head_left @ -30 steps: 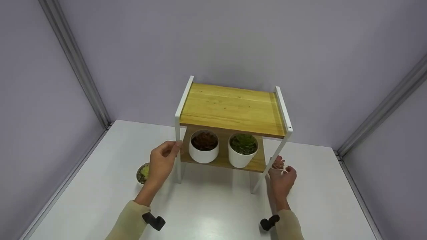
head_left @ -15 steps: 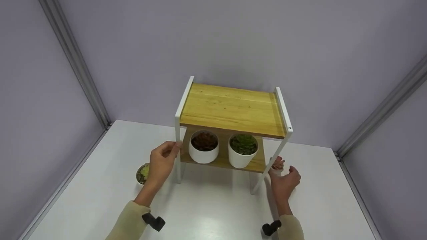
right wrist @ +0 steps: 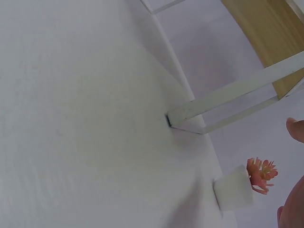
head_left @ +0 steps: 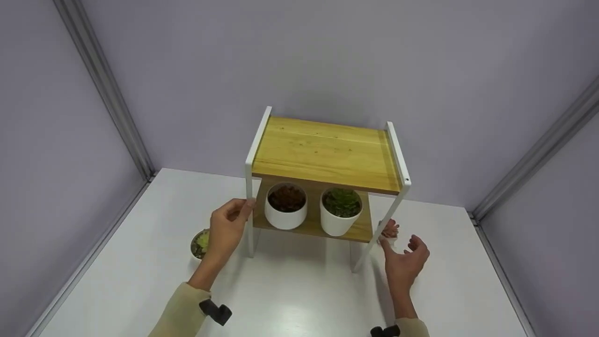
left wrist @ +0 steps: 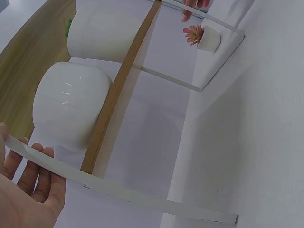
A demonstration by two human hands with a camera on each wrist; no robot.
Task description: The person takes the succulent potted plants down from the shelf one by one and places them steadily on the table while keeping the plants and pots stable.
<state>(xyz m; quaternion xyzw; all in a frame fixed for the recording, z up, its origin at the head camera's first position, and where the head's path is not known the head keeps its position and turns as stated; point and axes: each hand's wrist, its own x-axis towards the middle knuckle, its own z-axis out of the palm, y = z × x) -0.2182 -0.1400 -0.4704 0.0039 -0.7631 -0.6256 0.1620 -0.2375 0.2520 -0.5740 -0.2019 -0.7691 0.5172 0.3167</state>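
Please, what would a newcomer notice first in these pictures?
Probably the two-tier wooden shelf at the centre, with a dark red plant and a green plant in white pots on its lower board. The left hand grips its left front post; to the shelf's right, a pink plant stands on the table near the right hand.

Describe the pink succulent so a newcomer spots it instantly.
Find the two-tier wooden shelf on the white table. Just outside its right side, near the right hand, a small white pot stands on that table. Its plant is pink; the others are green, yellow-green and dark brown.
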